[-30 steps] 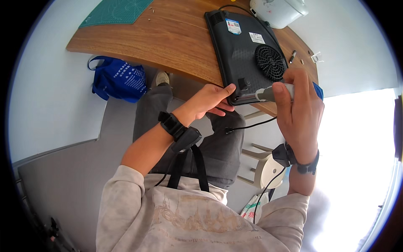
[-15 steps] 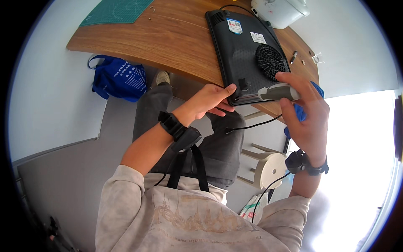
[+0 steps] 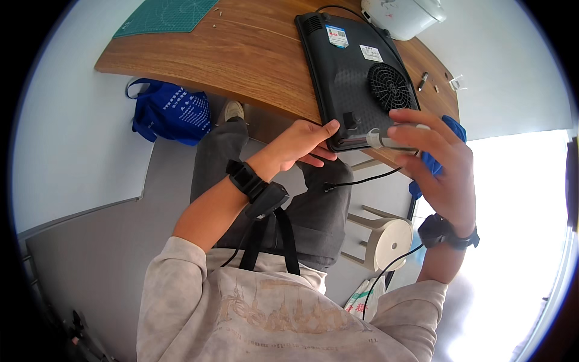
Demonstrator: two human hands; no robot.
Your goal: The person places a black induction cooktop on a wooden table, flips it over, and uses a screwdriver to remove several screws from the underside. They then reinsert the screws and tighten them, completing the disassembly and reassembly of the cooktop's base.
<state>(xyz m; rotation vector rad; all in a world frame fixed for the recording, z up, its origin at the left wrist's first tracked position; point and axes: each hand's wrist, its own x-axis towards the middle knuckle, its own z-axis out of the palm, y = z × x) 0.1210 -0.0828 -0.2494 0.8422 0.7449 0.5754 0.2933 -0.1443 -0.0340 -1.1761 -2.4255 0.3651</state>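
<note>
A black induction cooker [image 3: 356,72] lies underside up on the wooden table, its near corner reaching past the table's edge. At that corner my left hand [image 3: 304,142] grips it, thumb on the upper face and fingers beneath. My right hand [image 3: 443,163] is closed around the grey handle of a screwdriver [image 3: 386,139], partly hidden by the fingers. The screwdriver lies nearly level, its shaft pointing left to the cooker's near corner close to my left thumb. Where exactly the tip sits is too small to tell. The round fan grille [image 3: 389,87] is just beyond my right fingers.
On the wooden table [image 3: 241,54] are a green cutting mat [image 3: 163,17], a white pot-like container [image 3: 401,18] and a small dark pen-like item [image 3: 423,81]. A black cord [image 3: 368,180] hangs below the edge. A blue bag [image 3: 172,111] and a white stool [image 3: 392,244] stand lower down.
My right hand has shifted its fingers on the screwdriver handle and turned slightly, covering more of the handle. The left hand and the cooker stay in place.
</note>
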